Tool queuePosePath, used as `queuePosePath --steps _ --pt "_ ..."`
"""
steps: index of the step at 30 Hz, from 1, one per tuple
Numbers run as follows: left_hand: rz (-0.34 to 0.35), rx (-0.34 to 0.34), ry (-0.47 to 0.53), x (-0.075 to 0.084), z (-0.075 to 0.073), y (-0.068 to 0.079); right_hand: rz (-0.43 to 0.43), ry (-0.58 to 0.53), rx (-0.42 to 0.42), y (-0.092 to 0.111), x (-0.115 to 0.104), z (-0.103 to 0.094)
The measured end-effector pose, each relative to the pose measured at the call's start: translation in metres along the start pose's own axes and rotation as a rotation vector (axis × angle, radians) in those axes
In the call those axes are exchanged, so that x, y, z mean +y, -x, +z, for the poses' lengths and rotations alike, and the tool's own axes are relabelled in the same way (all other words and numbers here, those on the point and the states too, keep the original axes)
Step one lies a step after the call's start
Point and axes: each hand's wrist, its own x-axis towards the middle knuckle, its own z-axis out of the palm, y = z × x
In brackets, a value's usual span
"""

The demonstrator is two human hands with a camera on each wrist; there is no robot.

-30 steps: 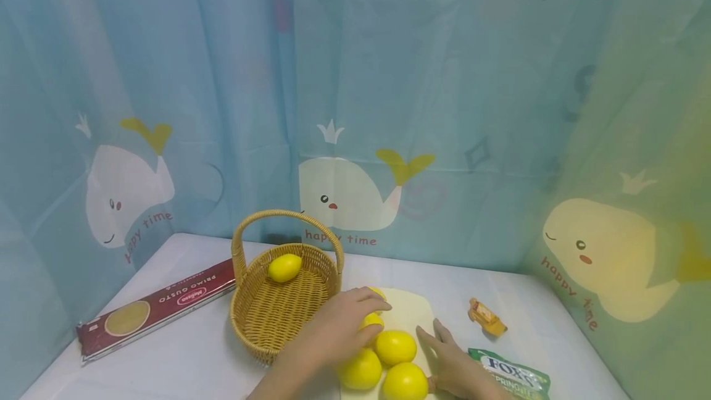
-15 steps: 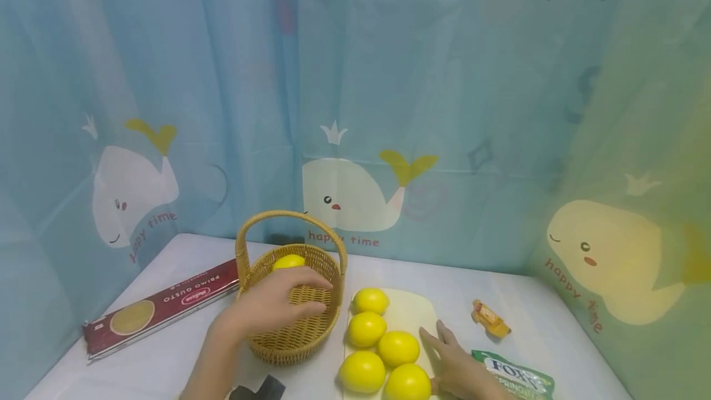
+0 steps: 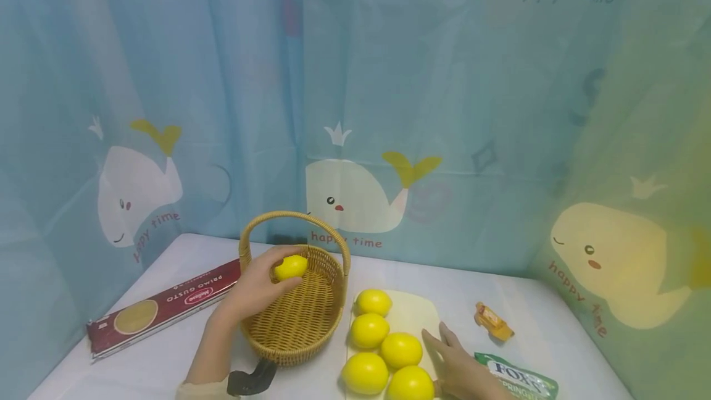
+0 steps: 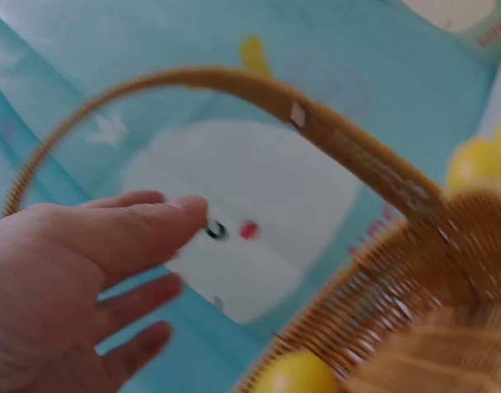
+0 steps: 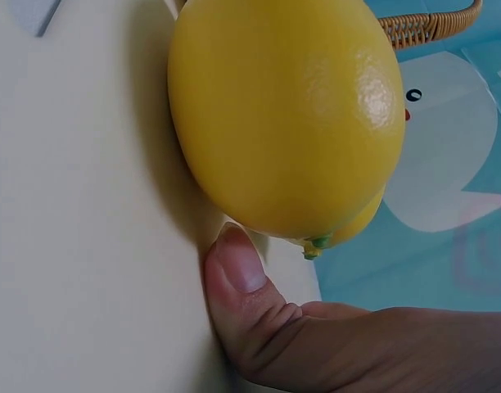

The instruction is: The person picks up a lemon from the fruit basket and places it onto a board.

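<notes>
Inside the wicker basket (image 3: 289, 360) sits a lemon (image 3: 291, 268), at the far left of its floor. My left hand (image 3: 252, 289) is at the basket's left side, thumb and fingers spread on either side of that lemon. In the left wrist view the same left hand (image 4: 78, 278) hangs with extended fingers, apart from the lemon (image 4: 298, 375). Several lemons (image 3: 401, 350) lie on a cream board (image 3: 418, 308) to the basket's right. At the board's right edge rests my right hand (image 3: 463, 368), its thumb (image 5: 238, 278) close against a lemon (image 5: 283, 106); contact is hard to tell.
A long dark red pasta packet (image 3: 166, 307) lies left of the basket. Right of my right hand are a small orange wrapped sweet (image 3: 493, 321) and a green FOX'S packet (image 3: 519, 376). The arched basket handle (image 3: 294, 215) stands upright; a blue curtain (image 3: 355, 79) encloses the table.
My left hand has gone from the lemons on the board, leftward over the basket, to the lemon inside it. The right hand stays beside the board's lemons.
</notes>
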Motion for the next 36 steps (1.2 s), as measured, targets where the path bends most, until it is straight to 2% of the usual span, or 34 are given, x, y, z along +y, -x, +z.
queuePosePath --steps 4,8,10,13,19,26,36 --pt "-0.051 0.028 0.008 -0.018 0.01 -0.003 0.006 -0.002 -0.004 -0.001 0.001 0.001" --pt "-0.124 0.018 -0.006 -0.035 0.017 -0.003 0.024 -0.035 -0.011 -0.001 0.0 0.0" --pt "-0.137 0.008 -0.021 -0.042 0.021 -0.003 0.028 -0.051 -0.014 -0.001 0.0 0.0" --pt "-0.123 -0.006 -0.042 -0.048 0.024 -0.004 0.012 -0.061 -0.017 -0.001 -0.001 -0.001" --pt "-0.128 -0.029 -0.094 -0.05 0.027 -0.005 -0.006 -0.053 -0.012 0.001 0.0 -0.003" --pt "-0.198 -0.078 -0.185 -0.05 0.03 -0.003 -0.025 -0.053 -0.014 0.003 0.001 -0.003" --pt "-0.213 -0.032 -0.219 -0.047 0.035 -0.005 0.021 -0.053 -0.019 0.001 0.002 -0.002"
